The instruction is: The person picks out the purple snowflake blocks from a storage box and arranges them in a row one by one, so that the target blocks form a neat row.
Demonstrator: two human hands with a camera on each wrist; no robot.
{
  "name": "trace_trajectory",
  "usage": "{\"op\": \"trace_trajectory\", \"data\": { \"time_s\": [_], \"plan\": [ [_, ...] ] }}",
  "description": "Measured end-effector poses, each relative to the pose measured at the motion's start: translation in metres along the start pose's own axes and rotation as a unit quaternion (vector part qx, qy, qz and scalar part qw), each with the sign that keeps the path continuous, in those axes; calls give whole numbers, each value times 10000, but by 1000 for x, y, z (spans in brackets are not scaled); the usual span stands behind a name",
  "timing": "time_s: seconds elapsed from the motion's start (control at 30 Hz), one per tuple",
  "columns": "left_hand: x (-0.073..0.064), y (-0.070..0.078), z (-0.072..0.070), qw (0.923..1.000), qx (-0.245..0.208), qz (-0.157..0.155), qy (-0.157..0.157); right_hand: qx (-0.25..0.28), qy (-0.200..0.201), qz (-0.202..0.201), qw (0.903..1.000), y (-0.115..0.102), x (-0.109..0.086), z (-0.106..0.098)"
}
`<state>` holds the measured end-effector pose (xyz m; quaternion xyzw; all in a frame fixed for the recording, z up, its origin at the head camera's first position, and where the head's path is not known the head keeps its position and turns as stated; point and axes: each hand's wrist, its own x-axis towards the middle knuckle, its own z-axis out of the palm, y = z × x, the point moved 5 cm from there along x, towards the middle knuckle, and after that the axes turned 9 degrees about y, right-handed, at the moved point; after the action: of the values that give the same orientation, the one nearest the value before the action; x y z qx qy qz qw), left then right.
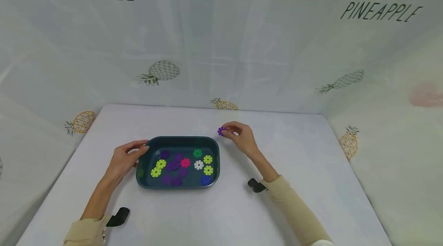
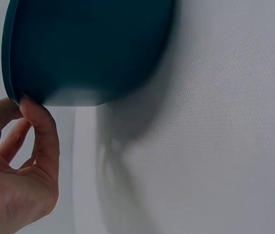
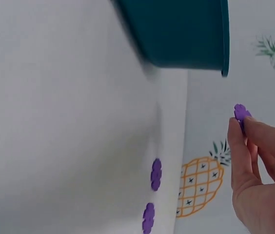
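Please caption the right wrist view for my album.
Right hand pinches a purple disc; two purple discs lie on the table, a teal tray nearby.

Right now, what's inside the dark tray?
The tray holds purple discs, four yellow discs, a pink disc, a white disc, at least one green disc and one blue disc. Some purple discs overlap, so I can't see their covered parts or anything underneath.

The head camera looks forward and down from up high, at the left hand point(image 1: 126, 158) and right hand point(image 1: 244, 140) together. Each wrist camera looks from low and close, tipped sideways, past one hand to the outside of the tray point(image 1: 183, 143), which all three views share
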<state>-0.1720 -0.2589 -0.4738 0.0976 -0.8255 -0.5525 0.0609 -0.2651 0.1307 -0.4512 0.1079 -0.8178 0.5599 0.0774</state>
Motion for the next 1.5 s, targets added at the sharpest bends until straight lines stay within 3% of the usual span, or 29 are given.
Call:
{"op": "trace_trajectory", "data": {
  "time_s": [0.57, 0.73, 1.0, 1.33, 1.5],
  "plan": [
    [-2, -4, 4, 9999, -98, -89, 13, 102, 549, 823, 9950, 47, -3, -52],
    [-3, -3, 5, 9998, -190, -94, 23, -154, 728, 1078, 9914, 60, -8, -62],
    [-1, -6, 4, 9998, -140, -153, 51, -598, 1029, 1167, 9860, 77, -15, -76],
    [0, -5, 3, 9998, -138, -111, 20, -1562, 844, 667, 9819, 80, -15, -78],
    [2, -6, 2, 9998, -196, -99, 5, -1632, 821, 374, 9825, 74, -11, -75]
  ]
}}
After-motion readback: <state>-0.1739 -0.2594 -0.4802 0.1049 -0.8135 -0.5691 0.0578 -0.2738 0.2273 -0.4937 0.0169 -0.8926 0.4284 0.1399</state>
